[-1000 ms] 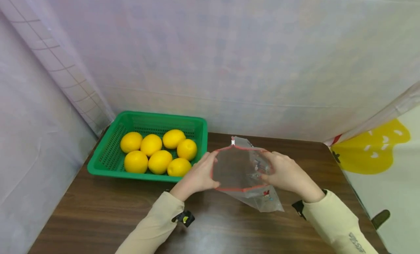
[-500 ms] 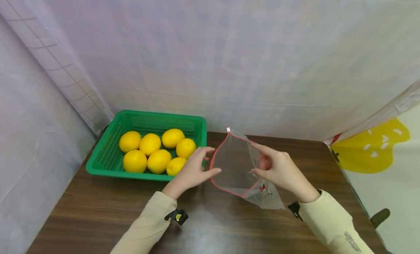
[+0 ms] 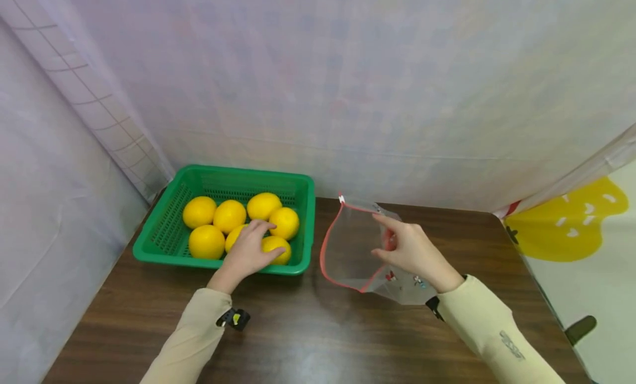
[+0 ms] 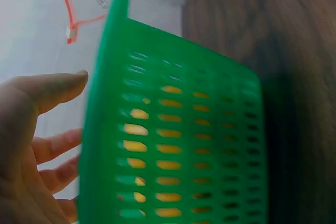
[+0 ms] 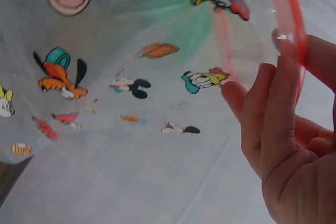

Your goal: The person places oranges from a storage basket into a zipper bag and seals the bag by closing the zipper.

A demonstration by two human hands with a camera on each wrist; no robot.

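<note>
Over the front of a green plastic basket, my left hand reaches in with thumb and fingers apart. It overlaps the lemon at the front right in the head view; its thumb shows beyond the basket rim in the left wrist view. My right hand pinches the red zip edge of a clear slider zip bag between thumb and fingers. Its mouth gapes wide, the white slider at the far end. Cartoon figures are printed on the bag.
More lemons lie in the basket, which stands at the back left of a brown wooden table. A pale cloth hangs behind the table. A yellow printed shape is on the right side.
My left hand has let go of the bag's left edge and moved left over the basket. My right hand keeps hold of the bag and has shifted slightly left; its mouth has turned.
</note>
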